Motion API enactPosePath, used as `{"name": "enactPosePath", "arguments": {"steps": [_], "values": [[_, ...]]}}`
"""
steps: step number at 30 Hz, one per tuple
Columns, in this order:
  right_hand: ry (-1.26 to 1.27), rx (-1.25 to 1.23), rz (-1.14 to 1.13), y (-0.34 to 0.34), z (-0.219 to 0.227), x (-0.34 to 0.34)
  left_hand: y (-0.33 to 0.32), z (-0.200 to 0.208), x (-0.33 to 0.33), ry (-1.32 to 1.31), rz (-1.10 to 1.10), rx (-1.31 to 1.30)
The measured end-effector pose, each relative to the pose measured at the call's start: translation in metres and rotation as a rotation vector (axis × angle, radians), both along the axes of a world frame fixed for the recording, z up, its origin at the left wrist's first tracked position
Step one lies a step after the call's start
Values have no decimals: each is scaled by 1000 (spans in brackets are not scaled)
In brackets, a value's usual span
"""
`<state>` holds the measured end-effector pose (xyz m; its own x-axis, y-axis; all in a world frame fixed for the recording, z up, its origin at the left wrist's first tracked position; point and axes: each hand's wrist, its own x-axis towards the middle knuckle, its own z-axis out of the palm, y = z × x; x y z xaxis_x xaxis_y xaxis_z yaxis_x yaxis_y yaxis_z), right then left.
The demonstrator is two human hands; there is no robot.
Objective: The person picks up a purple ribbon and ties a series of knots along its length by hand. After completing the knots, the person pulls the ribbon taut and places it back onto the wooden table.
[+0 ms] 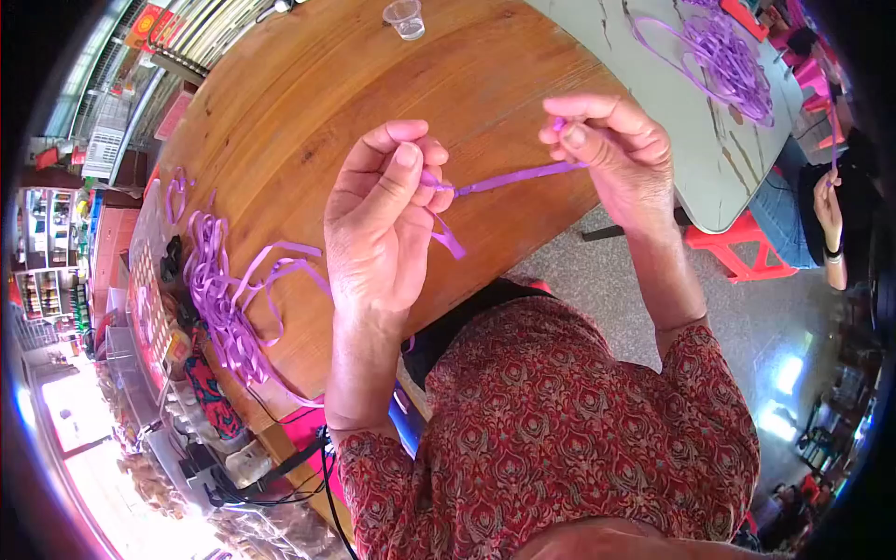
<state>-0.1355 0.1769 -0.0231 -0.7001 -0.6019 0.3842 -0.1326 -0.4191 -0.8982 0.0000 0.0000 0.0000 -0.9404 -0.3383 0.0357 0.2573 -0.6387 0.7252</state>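
A purple ribbon (523, 175) stretches between my two raised hands, above the wooden table. My left hand (378, 210) pinches it between thumb and fingers, where a small twisted or knotted bit shows, and a short tail hangs below the palm. The other end runs to my right hand (616, 154), closed with thumb against fingertips and a bit of purple at the tips. A loose heap of purple ribbon (219, 299) lies at the table's left, with one strand trailing toward my left wrist.
The round wooden table (448, 84) carries a clear plastic cup (405, 19) at its far side. At the right, a pale table (737, 177) holds more purple ribbon (733, 70). A red stool (747, 247) and another person's hand (826, 210) are beside it. Black cables (280, 495) hang at lower left.
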Motion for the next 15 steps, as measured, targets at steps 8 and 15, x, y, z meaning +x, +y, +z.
{"name": "enactPosePath", "arguments": {"steps": [8,15], "values": [[-24,-24,63,-25,-4,12,-10,-7,7,28,75,-77],[-64,6,144,-32,-5,26,1,-8,9,46,136,-142]]}}
